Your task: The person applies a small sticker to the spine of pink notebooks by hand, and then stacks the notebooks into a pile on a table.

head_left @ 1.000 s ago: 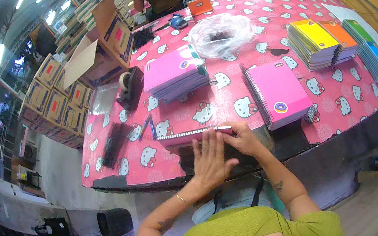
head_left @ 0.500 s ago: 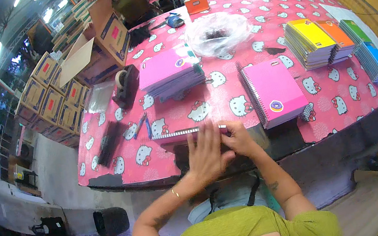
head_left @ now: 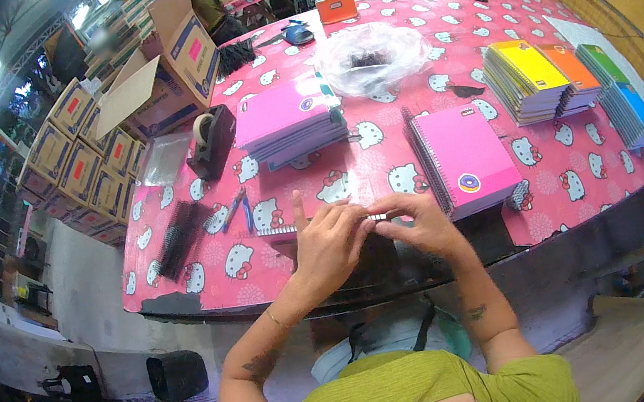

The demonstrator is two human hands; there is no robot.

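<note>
At the table's near edge, a spiral notebook (head_left: 280, 231) is held up so that its bound edge faces me, its body mostly hidden. My left hand (head_left: 332, 241) wraps over that edge, with one finger sticking up and the others curled. My right hand (head_left: 420, 226) pinches the right end of the binding, where both hands' fingertips meet. To the right lies a stack of pink spiral notebooks (head_left: 467, 151) with a donut picture on the cover. Beyond my left hand sits another pink notebook stack (head_left: 284, 113). Two pens (head_left: 234, 211) rest left of the held notebook.
Black binding coils (head_left: 180, 242) lie at the left, near a tape dispenser (head_left: 210, 144). A clear plastic bag (head_left: 373, 54) sits farther back. Yellow notebooks (head_left: 527, 67), orange ones (head_left: 570, 67) and blue ones (head_left: 630, 114) are stacked at right. An open carton (head_left: 180, 76) stands at far left.
My left hand has gone from lying flat against the notebook to curling over its bound edge. The right hand's fingers have moved onto the binding's end. The view has shifted slightly.
</note>
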